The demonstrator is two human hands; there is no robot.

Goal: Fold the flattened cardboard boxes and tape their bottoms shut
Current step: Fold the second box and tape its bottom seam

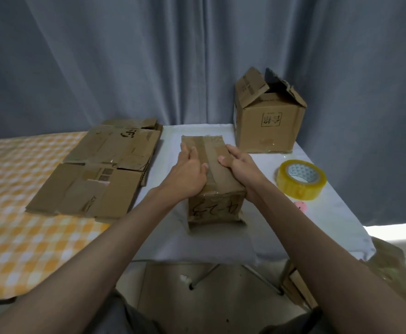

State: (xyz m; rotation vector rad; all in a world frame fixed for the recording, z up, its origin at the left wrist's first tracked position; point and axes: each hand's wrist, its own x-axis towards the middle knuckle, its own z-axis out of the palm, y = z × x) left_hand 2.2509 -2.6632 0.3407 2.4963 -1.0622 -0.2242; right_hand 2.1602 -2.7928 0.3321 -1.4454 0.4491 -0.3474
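A blue-grey curtain (pixel 149 56) is hanging behind a small table under a white cloth (pixel 336 220). An orange-and-white checked cloth (pixel 28 237) is lying to its left. A pink sticker (pixel 300 205) is sitting on the white cloth.

Blue-grey curtain (pixel 125 56) behind white table (pixel 329 213)
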